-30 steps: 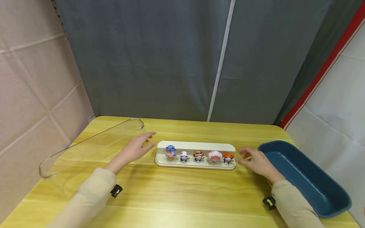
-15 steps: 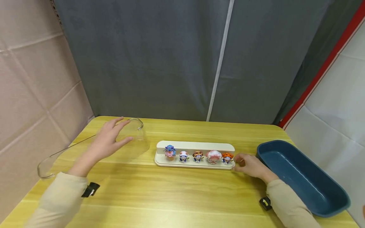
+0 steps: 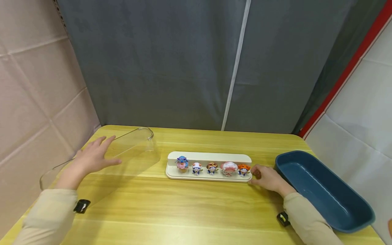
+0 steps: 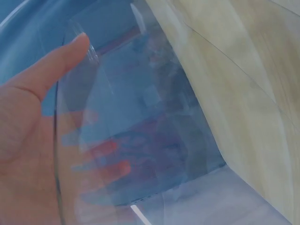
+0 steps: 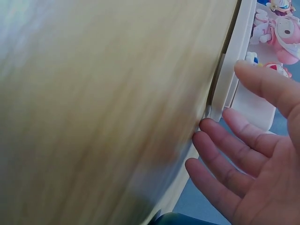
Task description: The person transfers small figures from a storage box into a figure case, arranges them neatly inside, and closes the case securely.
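Note:
A clear plastic cover (image 3: 134,149) lies slantwise on the left of the table. My left hand (image 3: 88,161) is over its near part, thumb and fingers spread. In the left wrist view, the fingers (image 4: 112,168) show through the clear wall and the thumb (image 4: 65,56) lies along it; contact is hard to tell. A white display base (image 3: 208,178) stands mid-table, bearing a row of small figurines, among them a blue-and-pink one (image 3: 182,164) and an orange-hatted one (image 3: 243,169). My right hand (image 3: 267,178) touches the base's right end, thumb at the front corner, fingers loosely bent.
A dark blue basin (image 3: 324,194) stands at the right of the table, close behind my right hand. Grey curtain (image 3: 168,68) hangs at the back edge. Light padded panels flank the wooden table (image 3: 183,211) on both sides.
My left hand has moved left, from beside the display base to the clear cover. My right hand has come forward to touch the base's right end and stays there.

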